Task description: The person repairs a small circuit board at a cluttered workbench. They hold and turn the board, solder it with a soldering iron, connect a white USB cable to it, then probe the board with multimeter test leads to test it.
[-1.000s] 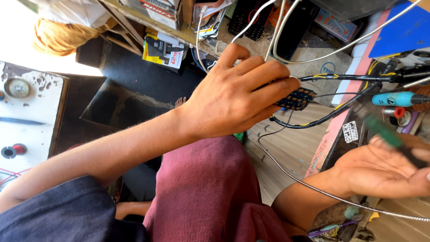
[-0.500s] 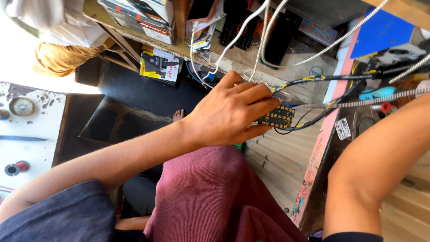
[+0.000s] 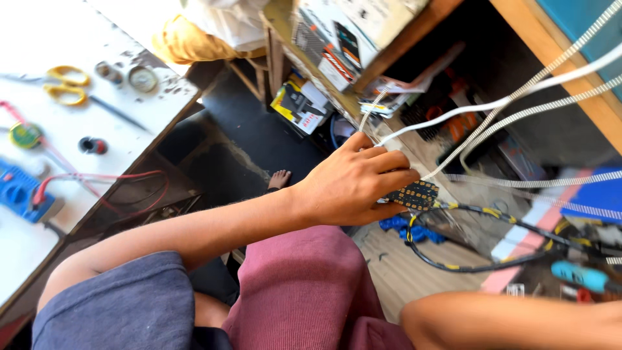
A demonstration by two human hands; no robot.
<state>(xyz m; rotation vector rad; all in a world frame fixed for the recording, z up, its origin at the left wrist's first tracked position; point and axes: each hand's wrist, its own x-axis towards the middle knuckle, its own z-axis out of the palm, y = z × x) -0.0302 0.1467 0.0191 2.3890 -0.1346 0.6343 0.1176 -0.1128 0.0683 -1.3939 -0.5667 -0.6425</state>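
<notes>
Head view: small black gold-dotted circuit board (image 3: 416, 194)

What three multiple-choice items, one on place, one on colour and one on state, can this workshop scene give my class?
1. Where do the scissors lie?
A. on the white table
B. on the floor
C. on the person's lap

2. What colour are the scissors' handles?
A. red
B. yellow
C. green

3. What is the left hand doing?
A. resting flat on the knee
B. lying open and empty on the table
C. gripping a small dotted circuit board

Answers: 1 A, the scissors sit at the table's upper left. 2 B, both loops are yellow. 3 C, the fingers are closed over the board's edge. The right hand is out of view; only a forearm shows.
</notes>
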